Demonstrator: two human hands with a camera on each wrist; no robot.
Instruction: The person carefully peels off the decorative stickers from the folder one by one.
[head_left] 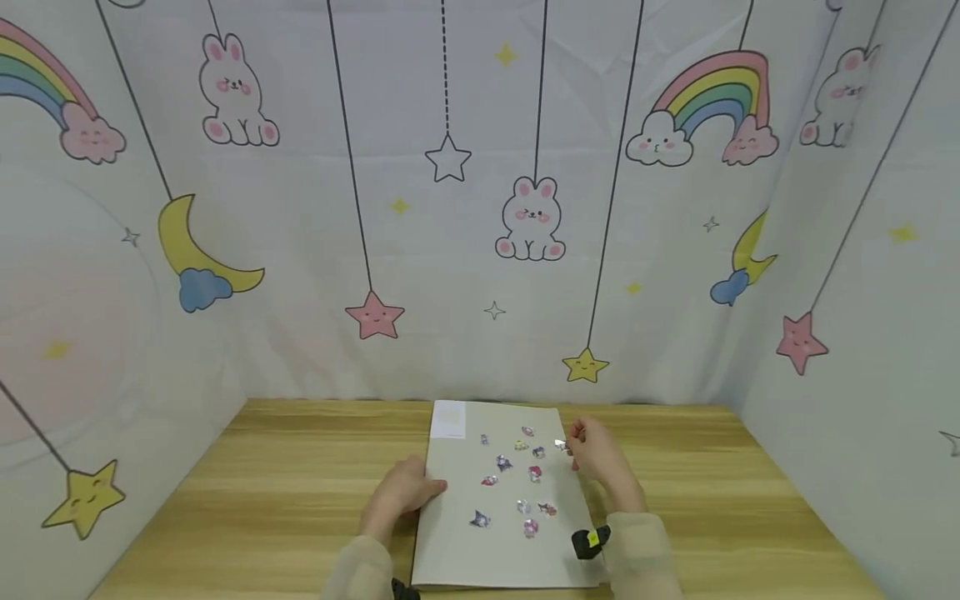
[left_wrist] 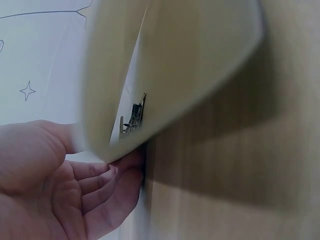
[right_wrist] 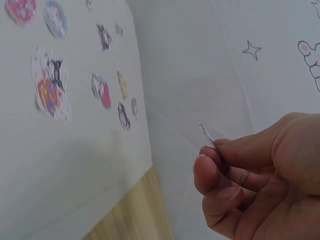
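Observation:
A white folder [head_left: 450,550] lies flat on the table, scattered with several small cartoon stickers [head_left: 503,463]. My left hand [head_left: 405,487] grips its left edge, thumb on top and the other fingers curled underneath. In the left wrist view, the folder's cream rounded spine [left_wrist: 200,55] rests against those fingers, and a dark metal clip [left_wrist: 134,120] shows inside. Above the folder's upper right edge, my right hand [head_left: 600,457] pinches a small shiny sticker [head_left: 561,445] between thumb and forefinger. Seen edge-on in the right wrist view, that sticker [right_wrist: 206,134] is a thin sliver, its printed face hidden.
The wood-grain table [head_left: 300,483] extends on both sides of the folder. A pale square label [head_left: 448,419] sits at the folder's upper left corner. Behind and beside the table hangs a white cloth [head_left: 450,250] printed with rabbits, stars, moons and rainbows.

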